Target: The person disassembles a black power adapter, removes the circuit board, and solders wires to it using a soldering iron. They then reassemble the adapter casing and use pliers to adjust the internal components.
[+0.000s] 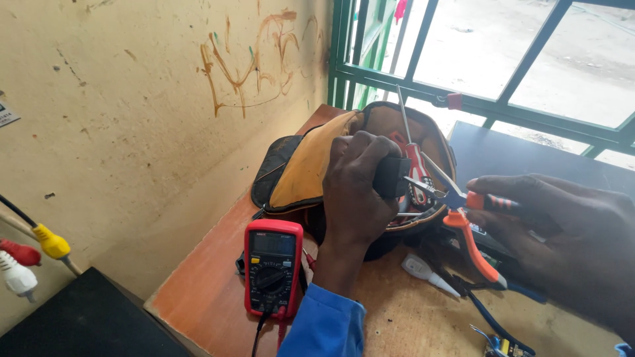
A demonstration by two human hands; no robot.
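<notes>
Head view, looking down at a wooden bench by a green window grille. The left hand (357, 188) is curled around a small black block (395, 177), fingers pressed onto it, holding it up just in front of the open tool bag (301, 168). The block looks plain, matte black and boxy; I can't tell what it is.

The right hand (562, 241) is closed around the handles of a pair of pliers (463, 215). They've got orange grips with black bands, and the thin metal nose points at the block, tips right at its edge. The handles are spread a bit apart in the palm.

Counting stuff: one bag, black outside with a yellow-tan lining, sitting against the wall. One screwdriver (411, 142) with a red handle sticks up out of it. One red multimeter (272, 264) lies flat on the bench just left of the left wrist, leads plugged in at the bottom. Three plugs hang at the far left: one yellow (51, 243), one red (21, 253), one white (16, 277).
</notes>
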